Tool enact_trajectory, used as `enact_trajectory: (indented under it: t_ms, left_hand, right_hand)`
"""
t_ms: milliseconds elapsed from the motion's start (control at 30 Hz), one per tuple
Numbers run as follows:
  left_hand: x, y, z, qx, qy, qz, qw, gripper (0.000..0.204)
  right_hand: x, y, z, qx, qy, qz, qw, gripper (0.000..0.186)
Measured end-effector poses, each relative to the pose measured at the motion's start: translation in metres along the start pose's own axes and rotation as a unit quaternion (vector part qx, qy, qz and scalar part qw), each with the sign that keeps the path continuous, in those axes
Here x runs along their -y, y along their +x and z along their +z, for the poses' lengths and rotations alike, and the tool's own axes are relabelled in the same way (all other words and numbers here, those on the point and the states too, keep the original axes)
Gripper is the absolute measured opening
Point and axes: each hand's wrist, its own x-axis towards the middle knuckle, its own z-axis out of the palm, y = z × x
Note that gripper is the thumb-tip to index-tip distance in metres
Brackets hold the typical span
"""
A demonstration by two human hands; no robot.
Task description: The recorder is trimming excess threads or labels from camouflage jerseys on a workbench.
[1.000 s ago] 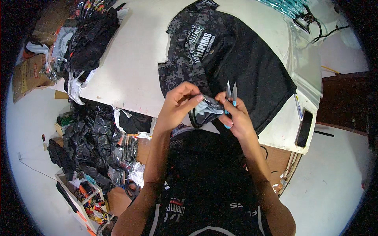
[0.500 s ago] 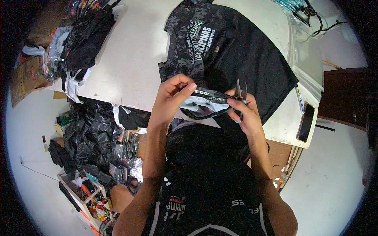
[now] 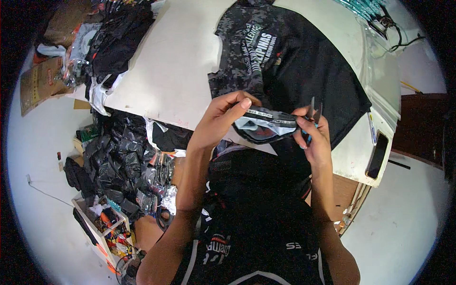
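Left hand (image 3: 223,118) pinches the collar (image 3: 263,126) of the black shirt (image 3: 304,71), held taut off the white table (image 3: 175,71) – right hand (image 3: 313,135) grips collar's other end plus small scissors (image 3: 313,108), blades up – likely for trimming.

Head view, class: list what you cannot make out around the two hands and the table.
- Snips: only the blade tips show; the right hand hides the handles.
- Garment pinched by the left hand: bunched, so its kind is unclear.
- Shirt: near edge hidden behind both hands.
- Dark flat device at the table edge: too small to tell.
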Motion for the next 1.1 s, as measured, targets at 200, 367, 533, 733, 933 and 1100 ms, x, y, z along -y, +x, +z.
enact_trajectory:
  t_ms: [200, 367, 533, 733, 933, 1100]
  left_hand:
    - [0.000, 0.004, 0.008, -0.036, -0.055, 0.018, 0.998, 0.018]
    - [-0.002, 0.008, 0.017, -0.049, -0.013, -0.014, 0.999, 0.017]
    - [-0.012, 0.008, 0.022, -0.056, 0.016, -0.020, 0.998, 0.017]
    - [-0.010, 0.005, 0.021, -0.042, 0.050, -0.026, 0.998, 0.014]
    - [-0.007, 0.004, 0.020, -0.025, 0.057, -0.015, 0.998, 0.009]
    - [-0.013, 0.002, 0.024, 0.068, 0.084, -0.004, 0.994, 0.023]
  right_hand:
    - [0.005, 0.009, 0.004, -0.080, -0.154, -0.091, 0.981, 0.016]
    - [0.020, 0.009, 0.020, -0.010, -0.315, -0.219, 0.923, 0.025]
    - [0.019, 0.018, 0.025, 0.050, -0.384, -0.256, 0.886, 0.018]
    - [0.027, 0.015, 0.020, 0.016, -0.335, -0.199, 0.921, 0.009]
    - [0.032, 0.014, 0.019, -0.016, -0.305, -0.193, 0.933, 0.007]
    - [0.028, 0.027, 0.021, -0.004, -0.312, -0.236, 0.920, 0.008]
